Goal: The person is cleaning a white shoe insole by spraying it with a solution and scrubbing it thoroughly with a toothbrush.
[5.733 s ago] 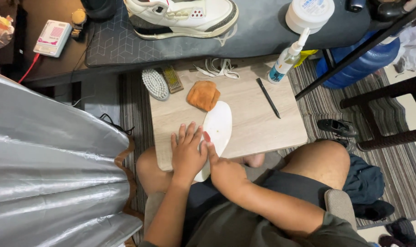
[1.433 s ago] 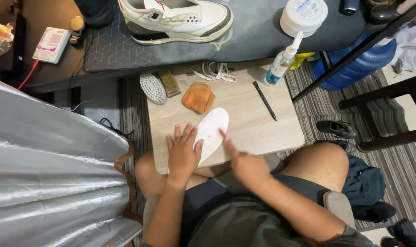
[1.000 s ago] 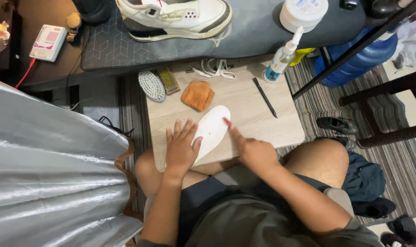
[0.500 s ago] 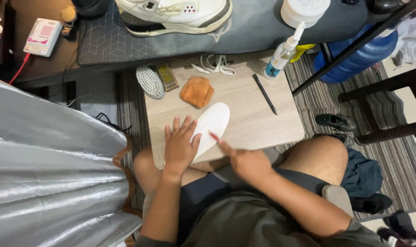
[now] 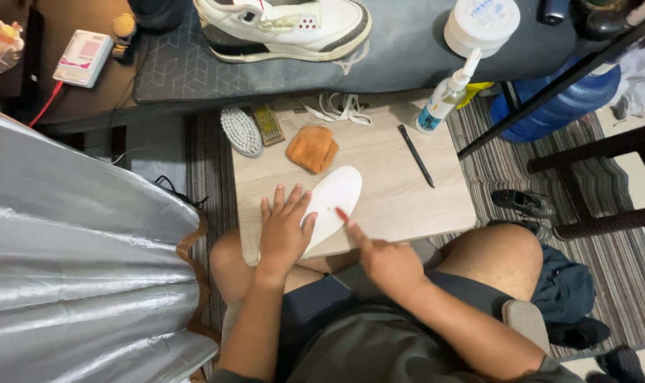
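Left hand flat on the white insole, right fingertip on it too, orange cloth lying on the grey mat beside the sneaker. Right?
Not quite. The head view shows the orange cloth on the wooden board, not the grey mat. Left hand and right hand are on the white insole as stated.

White, tan and grey across the work surface

The insole (image 5: 334, 201) is plain white on a pale wood-grain board (image 5: 386, 177); the cloth (image 5: 312, 148) is orange-tan; the sneaker (image 5: 283, 25) is white with grey and black trim on a dark grey mat (image 5: 407, 50) with a faint geometric line pattern; the rug (image 5: 620, 262) is striped grey and cream; the sheet (image 5: 74, 262) is shiny silver
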